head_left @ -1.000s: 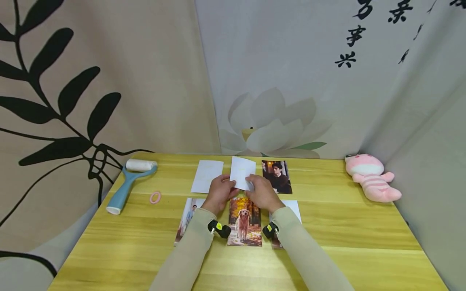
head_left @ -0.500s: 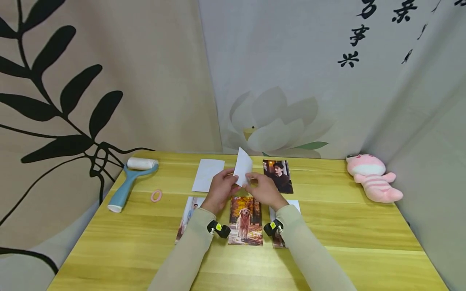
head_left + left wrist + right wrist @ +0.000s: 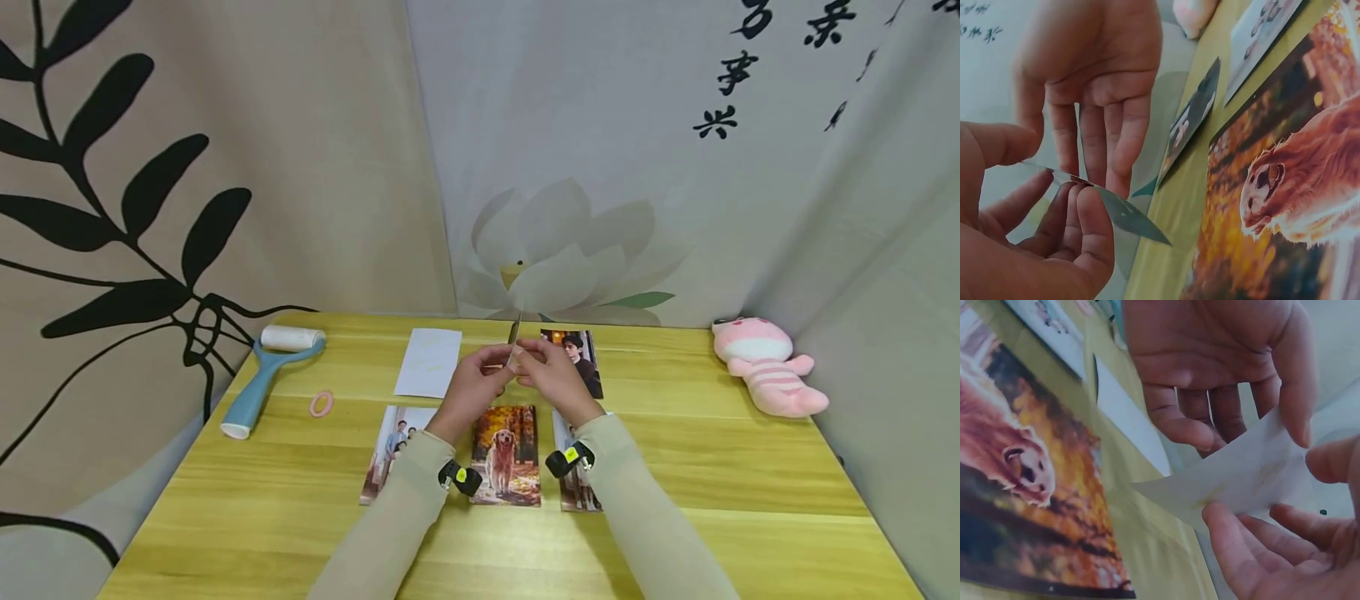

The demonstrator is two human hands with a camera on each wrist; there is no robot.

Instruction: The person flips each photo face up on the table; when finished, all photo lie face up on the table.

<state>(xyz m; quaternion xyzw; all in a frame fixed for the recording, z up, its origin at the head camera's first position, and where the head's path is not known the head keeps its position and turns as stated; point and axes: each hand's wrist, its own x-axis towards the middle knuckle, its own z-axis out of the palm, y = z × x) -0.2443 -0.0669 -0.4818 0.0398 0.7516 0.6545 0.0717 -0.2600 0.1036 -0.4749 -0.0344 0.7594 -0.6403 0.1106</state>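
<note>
A photo print [image 3: 1235, 478] is raised over the far middle of the table, edge-on in the head view. My left hand [image 3: 471, 387] pinches it between thumb and fingers, and my right hand [image 3: 555, 375] pinches it from the other side. Its white back, with a faint yellowish mark, shows in the right wrist view. Below the hands lies a photo of a golden dog [image 3: 506, 458]. A white-backed card [image 3: 427, 362] lies to the left and a photo of a person in dark clothes [image 3: 585, 367] to the right, partly behind my right hand.
A group photo [image 3: 382, 454] and another photo [image 3: 577, 492] lie beside the dog photo, partly covered by my sleeves. At left are a blue lint roller [image 3: 258, 396] and a pink ring [image 3: 321, 404]. A pink plush toy [image 3: 768, 367] lies at right, near the curtain [image 3: 885, 292].
The held photo has turned from showing its white back to standing edge-on. My hands have come closer together around it, with the right hand shifting its grip.
</note>
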